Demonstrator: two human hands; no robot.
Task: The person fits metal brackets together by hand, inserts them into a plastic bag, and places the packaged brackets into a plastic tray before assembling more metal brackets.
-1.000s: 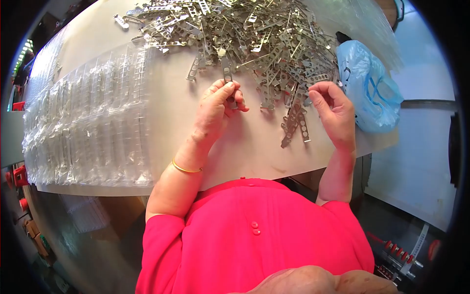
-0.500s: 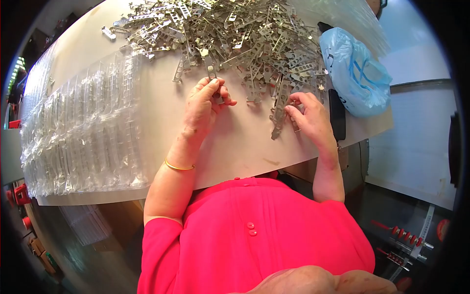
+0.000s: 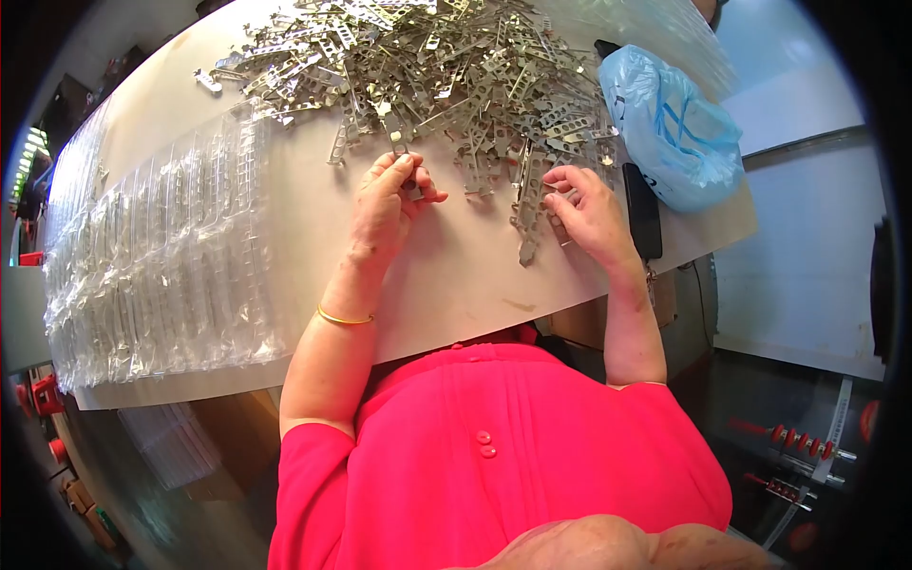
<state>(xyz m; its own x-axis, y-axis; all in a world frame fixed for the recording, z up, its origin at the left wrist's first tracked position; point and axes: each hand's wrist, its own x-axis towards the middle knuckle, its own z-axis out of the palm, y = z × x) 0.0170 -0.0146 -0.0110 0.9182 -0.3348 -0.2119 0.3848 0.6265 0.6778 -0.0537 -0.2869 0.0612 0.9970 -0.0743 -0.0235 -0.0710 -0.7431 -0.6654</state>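
My left hand [image 3: 385,204] pinches a flat metal strip with holes [image 3: 396,133] between thumb and fingers; the strip points up toward the pile. A large heap of similar metal pieces [image 3: 446,66] spreads over the back of the table. My right hand [image 3: 584,209] is at the heap's front right edge, thumb and fingers closed around a small metal piece [image 3: 560,228], which the hand partly covers. Just left of those fingers, several perforated strips [image 3: 527,204] lie overlapped on the table.
Clear plastic trays with wrapped pieces [image 3: 161,256] cover the left of the table [image 3: 456,275]. A blue plastic bag [image 3: 670,133] lies on the right, beside a dark flat object [image 3: 643,211]. One loose piece [image 3: 207,82] sits at the back left.
My right hand has come down and left to the strips at the heap's edge, and its fingers have closed on a piece. The dark object has come into sight. My left hand keeps its strip.
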